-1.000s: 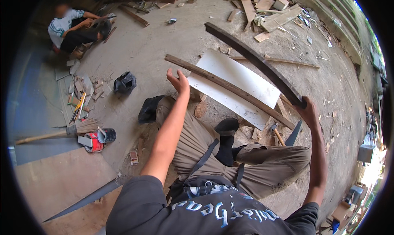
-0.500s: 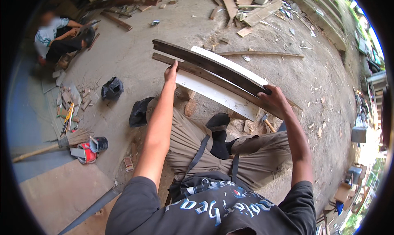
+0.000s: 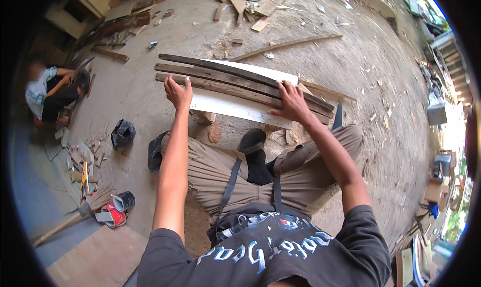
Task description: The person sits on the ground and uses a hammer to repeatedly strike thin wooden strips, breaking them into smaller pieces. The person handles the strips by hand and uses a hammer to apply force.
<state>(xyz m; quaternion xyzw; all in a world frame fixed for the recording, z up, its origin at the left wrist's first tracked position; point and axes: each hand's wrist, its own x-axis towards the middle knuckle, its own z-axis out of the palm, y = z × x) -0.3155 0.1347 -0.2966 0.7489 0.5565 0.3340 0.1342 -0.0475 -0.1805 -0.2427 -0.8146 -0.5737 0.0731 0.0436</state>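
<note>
Three long, dark wooden strips lie side by side across a white board (image 3: pixel 228 105) in front of my legs: a far strip (image 3: pixel 215 64), a middle strip (image 3: pixel 215 76) and a near strip (image 3: pixel 220 88). My left hand (image 3: pixel 179 92) is at the near strip's left part, thumb and fingers apart, fingertips touching its edge. Towards the right ends, my right hand (image 3: pixel 293 104) reaches over the strips, its fingers on top and its thumb at the near side. Small wood blocks (image 3: pixel 205 117) show under the white board.
Beyond the board a long thin stick (image 3: pixel 285 46) lies on the ground, with scrap planks (image 3: pixel 275 1) farther off. On the left are a black bag (image 3: pixel 123 134), a broom (image 3: pixel 92 203), paint cans (image 3: pixel 124 201) and a seated person (image 3: pixel 50 91). A blue-grey blade-like piece (image 3: pixel 337 115) stands by my right knee.
The strips have come down flatter onto the white board, and three now show side by side instead of two. My left hand has loosened from its grip; my right hand now spreads across the strips.
</note>
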